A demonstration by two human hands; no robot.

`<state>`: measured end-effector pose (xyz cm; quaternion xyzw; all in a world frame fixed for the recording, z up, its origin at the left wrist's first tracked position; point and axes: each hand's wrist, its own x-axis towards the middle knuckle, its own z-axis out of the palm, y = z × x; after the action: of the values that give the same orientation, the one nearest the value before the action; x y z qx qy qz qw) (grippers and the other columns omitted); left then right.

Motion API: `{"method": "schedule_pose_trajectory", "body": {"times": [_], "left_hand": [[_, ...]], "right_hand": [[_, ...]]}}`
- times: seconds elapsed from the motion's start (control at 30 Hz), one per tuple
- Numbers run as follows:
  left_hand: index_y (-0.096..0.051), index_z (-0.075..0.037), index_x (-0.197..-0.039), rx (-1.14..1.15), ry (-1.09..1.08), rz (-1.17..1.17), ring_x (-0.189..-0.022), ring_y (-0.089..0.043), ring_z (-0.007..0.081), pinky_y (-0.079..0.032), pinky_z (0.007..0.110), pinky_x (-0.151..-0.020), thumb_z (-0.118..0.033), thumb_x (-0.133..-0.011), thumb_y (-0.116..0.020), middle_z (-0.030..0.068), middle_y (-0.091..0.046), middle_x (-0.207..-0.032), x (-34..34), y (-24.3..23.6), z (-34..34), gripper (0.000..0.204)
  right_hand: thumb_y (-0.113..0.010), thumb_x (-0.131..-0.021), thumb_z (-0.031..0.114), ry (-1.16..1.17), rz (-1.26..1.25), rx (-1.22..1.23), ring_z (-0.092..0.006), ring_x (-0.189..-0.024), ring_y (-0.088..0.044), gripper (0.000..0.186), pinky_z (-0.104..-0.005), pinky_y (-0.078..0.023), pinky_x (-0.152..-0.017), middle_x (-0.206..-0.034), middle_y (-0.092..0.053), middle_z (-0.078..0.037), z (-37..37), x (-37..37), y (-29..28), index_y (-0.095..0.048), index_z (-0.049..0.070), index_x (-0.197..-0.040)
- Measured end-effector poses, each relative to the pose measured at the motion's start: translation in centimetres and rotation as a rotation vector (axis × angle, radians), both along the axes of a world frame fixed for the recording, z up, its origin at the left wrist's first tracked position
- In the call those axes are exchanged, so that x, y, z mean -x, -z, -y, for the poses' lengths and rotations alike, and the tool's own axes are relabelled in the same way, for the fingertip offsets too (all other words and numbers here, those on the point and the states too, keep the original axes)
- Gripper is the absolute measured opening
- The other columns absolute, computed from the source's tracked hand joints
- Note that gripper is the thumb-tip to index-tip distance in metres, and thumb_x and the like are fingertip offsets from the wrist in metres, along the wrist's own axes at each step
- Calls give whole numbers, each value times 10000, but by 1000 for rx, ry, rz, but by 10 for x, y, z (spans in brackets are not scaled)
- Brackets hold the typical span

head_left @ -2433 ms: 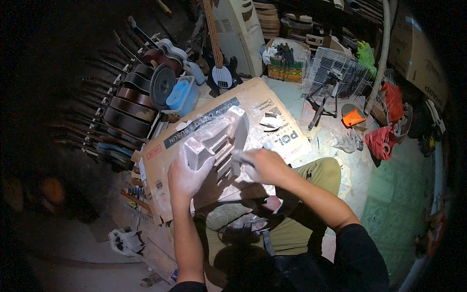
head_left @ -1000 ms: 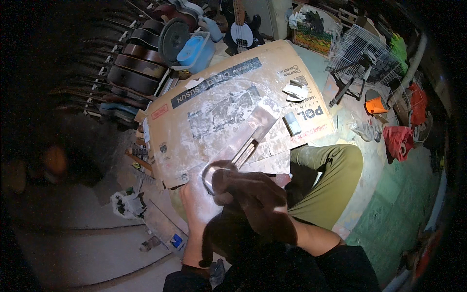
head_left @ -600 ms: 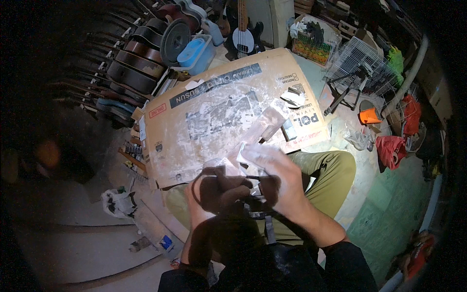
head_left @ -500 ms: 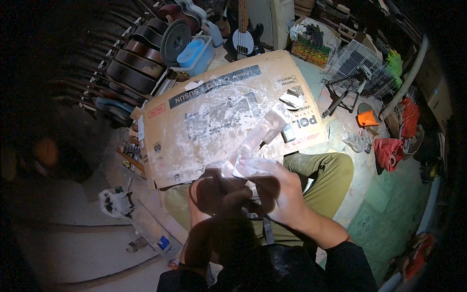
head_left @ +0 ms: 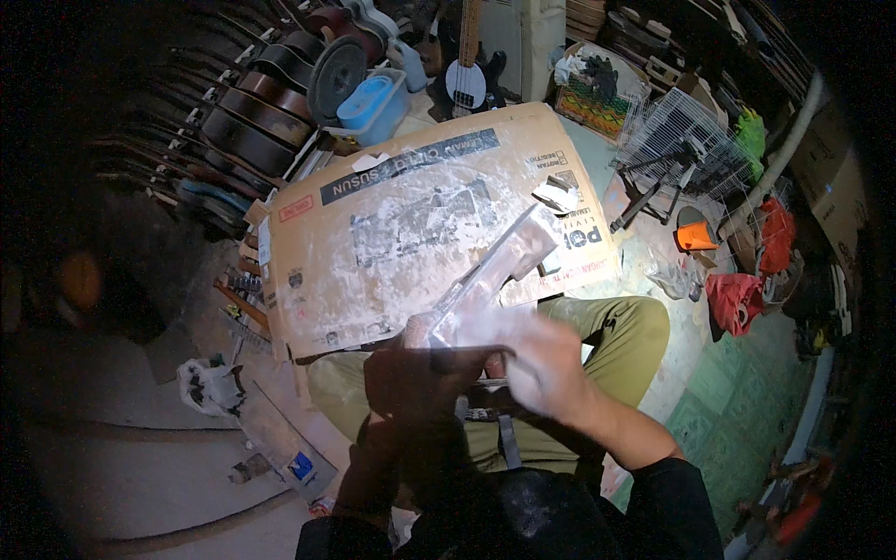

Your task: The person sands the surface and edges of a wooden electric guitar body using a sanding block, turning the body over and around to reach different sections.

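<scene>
A long, narrow, dust-covered piece, shaped like a guitar neck, slants from my lap up and right over the cardboard. My left hand, mostly in deep shadow, is closed around its lower end. On or just over that same end is my right hand, smeared by motion and whitened with dust. Its fingers cannot be made out, nor can anything they may hold. Beneath the piece lies a flattened cardboard box coated in white dust. A crumpled white-and-dark scrap rests at its far right.
Several guitars are racked at the far left, near a clear tub with a blue container. A dark guitar stands ahead. On the right are a wire cage, an orange container and a red cloth.
My right hand has moved slightly right and down and is now blurred; the small white item at its fingertips no longer shows. The neck-shaped piece has shifted slightly. The whole view has turned a little.
</scene>
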<state>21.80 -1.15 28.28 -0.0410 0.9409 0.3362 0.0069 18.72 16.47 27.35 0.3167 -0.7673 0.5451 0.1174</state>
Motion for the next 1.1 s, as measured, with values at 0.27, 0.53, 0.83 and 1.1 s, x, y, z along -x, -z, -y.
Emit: {"method": "schedule_pose_trajectory", "body": {"times": [0.27,0.53,0.83,1.1], "left_hand": [[-640,31,-1131,23,37,-35,-771,-698,243,-543,397,-682,-356,-670,-896,163,-701,-852,6,10,-12,654],[-627,33,-1149,-12,41,-65,-822,-691,254,-537,398,-739,-285,-709,-864,171,-699,-907,11,9,2,593],[-613,36,-1170,-197,-7,-160,-880,-682,265,-529,400,-803,-206,-753,-829,181,-697,-969,16,24,1,528],[-549,36,-1231,-163,15,-151,-991,-636,279,-494,406,-886,-159,-785,-810,202,-658,-1084,8,11,-18,553]], "right_hand": [[-554,-754,-113,57,1,-88,-286,-991,-713,445,-338,-590,-837,-1226,-674,-147,-14,11,17,-701,30,-1149],[-615,-757,-52,94,-18,-197,-288,-865,-715,401,-349,-593,-710,-1272,-656,-134,0,19,8,-717,75,-1123],[-656,-763,190,-13,45,-157,-353,-783,-692,417,-416,-569,-713,-1039,-708,-155,-9,13,24,-692,104,-1169],[-609,-822,182,-17,107,-68,-301,-723,-677,498,-397,-554,-594,-885,-666,-136,-22,4,51,-615,118,-1316]]}}
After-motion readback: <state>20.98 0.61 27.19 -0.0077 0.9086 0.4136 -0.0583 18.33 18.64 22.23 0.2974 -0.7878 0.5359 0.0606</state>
